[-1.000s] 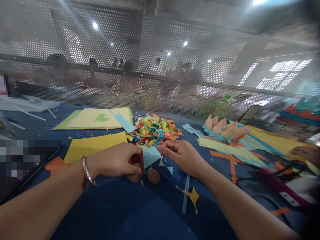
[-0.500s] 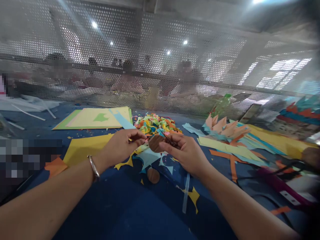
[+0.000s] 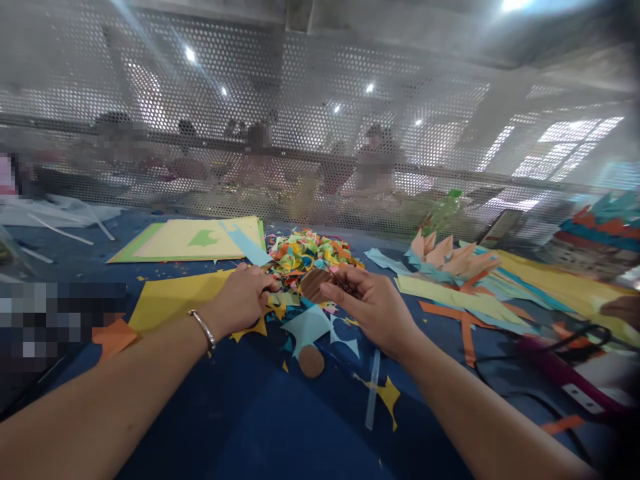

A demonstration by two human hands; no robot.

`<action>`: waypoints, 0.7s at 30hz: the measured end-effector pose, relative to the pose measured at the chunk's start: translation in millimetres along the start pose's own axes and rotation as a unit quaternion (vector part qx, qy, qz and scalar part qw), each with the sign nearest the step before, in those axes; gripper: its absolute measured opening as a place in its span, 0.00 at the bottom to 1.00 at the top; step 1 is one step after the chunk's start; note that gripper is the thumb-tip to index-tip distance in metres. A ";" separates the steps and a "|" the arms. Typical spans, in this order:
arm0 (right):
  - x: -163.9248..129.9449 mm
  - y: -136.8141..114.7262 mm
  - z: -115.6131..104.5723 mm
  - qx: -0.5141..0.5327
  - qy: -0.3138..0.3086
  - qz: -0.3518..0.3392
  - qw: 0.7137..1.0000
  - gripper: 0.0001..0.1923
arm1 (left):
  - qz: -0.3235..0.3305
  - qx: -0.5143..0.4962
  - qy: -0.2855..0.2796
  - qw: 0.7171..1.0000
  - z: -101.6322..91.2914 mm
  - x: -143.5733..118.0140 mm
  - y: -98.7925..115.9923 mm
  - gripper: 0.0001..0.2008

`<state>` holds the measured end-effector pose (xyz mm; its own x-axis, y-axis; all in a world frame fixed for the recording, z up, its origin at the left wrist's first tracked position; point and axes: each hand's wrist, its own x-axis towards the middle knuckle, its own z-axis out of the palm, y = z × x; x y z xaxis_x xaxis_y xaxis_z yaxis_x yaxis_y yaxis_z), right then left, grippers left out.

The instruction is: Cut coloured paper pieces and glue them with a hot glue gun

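My right hand [image 3: 377, 303] pinches a brown, striped round disc [image 3: 314, 285] between thumb and fingers. Some thin dark thing also shows at those fingers, too unclear to name. My left hand [image 3: 245, 297], with a silver bangle on the wrist, has its fingers curled down at the paper scraps [image 3: 283, 303]; what they grip, if anything, is hidden. Just beyond both hands lies a heap of small coloured paper pieces [image 3: 310, 250]. A second brown disc [image 3: 311, 361] rests on the blue tabletop, touching or close to a light blue paper offcut [image 3: 307, 327].
Paper sheets [image 3: 165, 241] are stacked at the back left, with a yellow sheet [image 3: 170, 297] nearer. To the right lie peach folded paper points [image 3: 447, 253], paper strips [image 3: 460, 297], and a purple power strip [image 3: 575, 373] with black cable. A perforated metal screen [image 3: 320, 153] stands behind.
My left hand has moved away from the disc, down and to the left onto the scraps, its fingers turning downward. My right hand still holds the disc in nearly the same place.
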<state>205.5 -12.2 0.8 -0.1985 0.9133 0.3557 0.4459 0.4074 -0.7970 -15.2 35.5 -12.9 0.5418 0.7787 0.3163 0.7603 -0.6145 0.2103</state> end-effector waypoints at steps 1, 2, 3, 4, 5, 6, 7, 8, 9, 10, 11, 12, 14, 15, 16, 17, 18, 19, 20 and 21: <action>0.0 0.5 -0.1 -0.005 -0.001 -0.003 1.000 0.11 | -0.003 0.004 0.001 1.000 -2.1 0.5 -3.5 0.13; 0.0 0.8 -0.3 -0.006 0.000 -0.005 1.000 0.11 | -0.008 0.007 0.007 1.000 -5.1 0.9 -7.1 0.12; 0.0 0.9 -0.6 -0.003 0.001 -0.004 1.000 0.11 | -0.017 0.011 0.016 1.000 -9.0 1.2 -11.2 0.12; 0.0 0.9 -0.9 0.002 0.002 -0.003 1.000 0.11 | -0.031 0.019 0.032 0.999 -13.2 1.5 -16.1 0.13; 0.1 0.7 -1.2 0.007 0.004 -0.002 1.000 0.10 | -0.057 0.036 0.051 0.996 -17.1 1.6 -21.9 0.13; 0.1 0.6 -1.5 0.009 0.004 -0.002 1.000 0.10 | -0.090 0.050 0.061 0.993 -20.4 1.4 -28.6 0.13; 0.0 0.6 -1.7 0.008 0.005 -0.003 1.000 0.10 | -0.125 0.055 0.056 0.989 -22.5 1.0 -35.7 0.14; -0.2 0.8 -1.8 0.002 0.007 -0.006 1.000 0.10 | -0.155 0.056 0.033 0.986 -23.4 0.4 -42.9 0.15; -0.4 1.0 -1.8 -0.006 0.008 -0.009 1.000 0.10 | -0.165 0.056 0.018 0.985 -23.0 -0.3 -49.6 0.17; -0.7 1.3 -1.7 -0.015 0.011 -0.012 1.000 0.10 | -0.169 0.053 0.006 0.984 -21.7 -0.9 -55.2 0.18; -1.0 1.5 -1.5 -0.022 0.010 -0.013 1.000 0.10 | -0.174 0.052 -0.004 0.983 -19.8 -1.5 -59.4 0.19; -1.3 1.7 -1.3 -0.027 0.009 -0.013 1.000 0.11 | -0.178 0.049 -0.011 0.983 -17.8 -1.7 -62.1 0.20; -1.6 1.6 -0.9 -0.029 0.006 -0.011 1.000 0.11 | -0.186 0.042 -0.022 0.981 -14.9 -1.3 -63.1 0.20; -1.7 1.4 -0.8 -0.029 0.005 -0.010 1.000 0.11 | -0.190 0.038 -0.025 0.981 -14.4 -0.8 -62.2 0.19; -1.8 1.1 -0.8 -0.028 0.003 -0.011 1.000 0.12 | -0.194 0.033 -0.029 0.980 -14.8 -0.3 -60.7 0.17; -1.7 0.8 -0.9 -0.027 0.002 -0.012 1.000 0.12 | -0.195 0.027 -0.032 0.980 -16.0 0.2 -58.9 0.14; -1.6 0.6 -1.0 -0.026 0.000 -0.014 1.000 0.12 | -0.194 0.020 -0.035 0.980 -18.0 0.6 -57.2 0.12; -1.5 0.4 -1.1 -0.025 -0.003 -0.016 1.000 0.12 | -0.192 0.013 -0.035 0.981 -20.7 0.9 -55.6 0.10; -1.3 0.4 -1.1 -0.024 -0.005 -0.018 1.000 0.12 | -0.188 0.007 -0.031 0.982 -23.9 1.1 -53.9 0.09; -1.2 0.6 -1.0 -0.023 -0.008 -0.019 1.000 0.12 | -0.185 0.002 -0.021 0.982 -27.5 1.4 -52.1 0.08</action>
<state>206.9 -13.0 0.5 -0.2295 0.8968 0.3781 0.4768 0.4423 -0.7596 -63.8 65.2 2.0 0.2416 0.9534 0.1808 0.9096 -0.2875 0.3001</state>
